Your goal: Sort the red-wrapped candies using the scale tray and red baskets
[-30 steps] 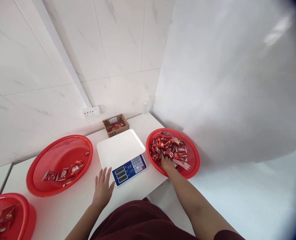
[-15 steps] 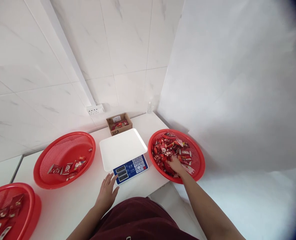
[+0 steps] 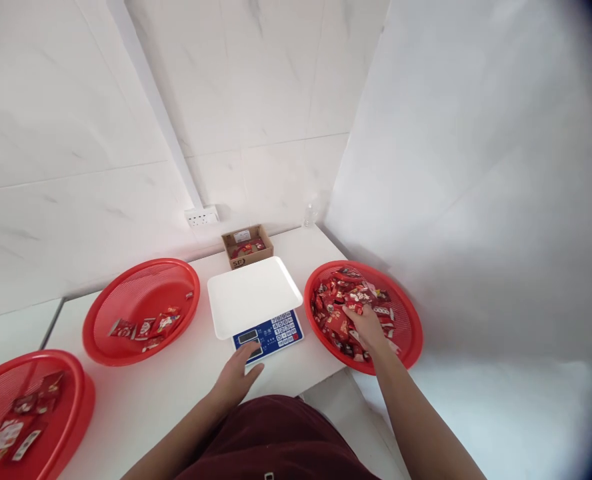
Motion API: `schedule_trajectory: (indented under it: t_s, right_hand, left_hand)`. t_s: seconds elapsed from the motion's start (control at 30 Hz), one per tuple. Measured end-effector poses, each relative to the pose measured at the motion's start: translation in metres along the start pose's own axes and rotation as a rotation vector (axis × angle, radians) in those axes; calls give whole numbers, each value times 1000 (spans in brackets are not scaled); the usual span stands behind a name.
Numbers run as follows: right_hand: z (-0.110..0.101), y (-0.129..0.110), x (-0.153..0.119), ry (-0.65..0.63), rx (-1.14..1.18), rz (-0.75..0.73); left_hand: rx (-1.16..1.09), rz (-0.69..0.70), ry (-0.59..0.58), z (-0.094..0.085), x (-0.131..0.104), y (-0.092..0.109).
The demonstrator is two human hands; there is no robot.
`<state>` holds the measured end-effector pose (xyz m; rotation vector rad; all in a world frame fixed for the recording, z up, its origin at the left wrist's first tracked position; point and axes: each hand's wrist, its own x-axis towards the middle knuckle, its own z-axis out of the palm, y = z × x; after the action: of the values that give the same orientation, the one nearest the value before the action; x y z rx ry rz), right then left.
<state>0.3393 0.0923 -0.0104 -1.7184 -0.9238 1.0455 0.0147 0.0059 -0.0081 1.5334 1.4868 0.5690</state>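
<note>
Over the display of a white and blue weighing scale point(image 3: 253, 297), my left hand point(image 3: 239, 373) is open, thumb apart from the fingers; I cannot tell whether it touches the panel. The scale's white pan has nothing on it. My right hand point(image 3: 369, 325) reaches into the right red basket point(image 3: 410, 313), its fingers closed on a red packet point(image 3: 340, 323). Many small red wrapped packets lie heaped around it. The fingertips are partly hidden among the wrappers.
A second red basket point(image 3: 126, 297) stands left of the scale with several packets. Another red basket point(image 3: 79, 407) with packets is at the lower left. Behind the scale sits a small cardboard box point(image 3: 239, 262) of red packets. A clear bottle point(image 3: 309, 215) stands by the wall near a socket point(image 3: 201, 216).
My left hand has moved right, further over the scale's display. In the right basket, my right hand has taken hold of a red packet. The view has shifted slightly.
</note>
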Motion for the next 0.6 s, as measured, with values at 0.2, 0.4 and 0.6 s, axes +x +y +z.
schedule_trajectory:
  t_s: [0.2, 0.4, 0.6]
  right_hand:
    - [83, -30, -52, -509, 362, 83]
    - [142, -27, -69, -707, 235, 133]
    - [173, -38, -44, -695, 56, 230]
  left_hand:
    - [-860, -268, -193, 6, 11, 56]
    - [-988, -381, -28, -3, 18, 48]
    - [-1016, -457, 78, -19, 3, 25]
